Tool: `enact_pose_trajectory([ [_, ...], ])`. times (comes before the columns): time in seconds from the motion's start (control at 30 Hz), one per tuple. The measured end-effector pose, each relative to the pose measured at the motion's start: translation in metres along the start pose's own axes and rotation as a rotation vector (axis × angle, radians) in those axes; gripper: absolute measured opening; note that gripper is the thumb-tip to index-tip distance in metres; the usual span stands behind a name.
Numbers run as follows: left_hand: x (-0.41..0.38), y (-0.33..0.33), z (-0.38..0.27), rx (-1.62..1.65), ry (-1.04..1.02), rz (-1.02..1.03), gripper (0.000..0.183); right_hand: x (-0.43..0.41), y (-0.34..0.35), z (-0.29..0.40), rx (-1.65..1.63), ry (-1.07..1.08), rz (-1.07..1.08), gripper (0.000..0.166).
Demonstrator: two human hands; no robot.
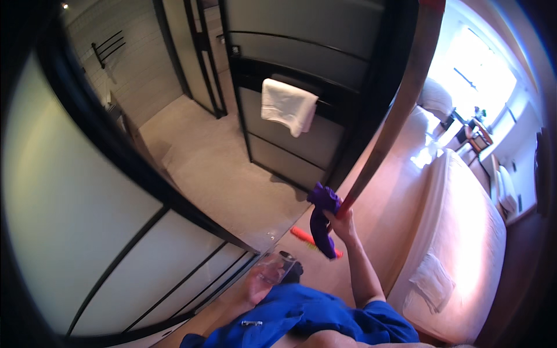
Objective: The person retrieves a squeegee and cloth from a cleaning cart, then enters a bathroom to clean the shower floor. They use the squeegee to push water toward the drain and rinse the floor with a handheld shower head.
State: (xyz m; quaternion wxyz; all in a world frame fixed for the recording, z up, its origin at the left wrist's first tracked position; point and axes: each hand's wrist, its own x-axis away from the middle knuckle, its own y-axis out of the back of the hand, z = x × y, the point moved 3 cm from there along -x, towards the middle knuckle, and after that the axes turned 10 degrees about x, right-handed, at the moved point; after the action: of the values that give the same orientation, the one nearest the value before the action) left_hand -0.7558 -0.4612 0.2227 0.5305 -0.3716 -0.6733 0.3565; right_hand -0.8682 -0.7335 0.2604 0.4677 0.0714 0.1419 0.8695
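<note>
My right hand (346, 227) is closed around the lower red part of a long wooden handle (394, 117) and also grips a bunched purple cloth (320, 226). The handle slants up to the top right of the picture. Beneath the cloth, an orange brush head (302, 235) with yellowish bristles is at the floor; the cloth hides part of it, and whether it joins the handle I cannot tell. My left hand (257, 282) holds a clear drinking glass (278, 266), tilted and slightly blurred, near the end of a frosted glass panel.
Black-framed frosted panels (104, 243) stand at left. A white towel (289, 104) hangs on a dark-framed door (300, 152) ahead. Beyond the doorway lies a beige bathroom floor (209, 174) with a wall rack (106, 48). A bed (468, 226) with a white cloth (431, 282) is at right; a chair (480, 135) stands near the bright window (483, 74).
</note>
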Motion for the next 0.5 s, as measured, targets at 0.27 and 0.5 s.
enact_pose_trajectory([
  [0.27, -0.135, -0.042, -0.075, 0.048, -0.219, 0.03, 0.05, -0.208, -0.09, 0.048, -0.045, 0.355, 0.188, 0.028],
  [0.5, -0.224, -0.05, -0.182, 0.185, -0.609, -0.174, 0.049, -0.359, -0.215, 0.069, -0.143, 0.466, 0.467, 0.029],
])
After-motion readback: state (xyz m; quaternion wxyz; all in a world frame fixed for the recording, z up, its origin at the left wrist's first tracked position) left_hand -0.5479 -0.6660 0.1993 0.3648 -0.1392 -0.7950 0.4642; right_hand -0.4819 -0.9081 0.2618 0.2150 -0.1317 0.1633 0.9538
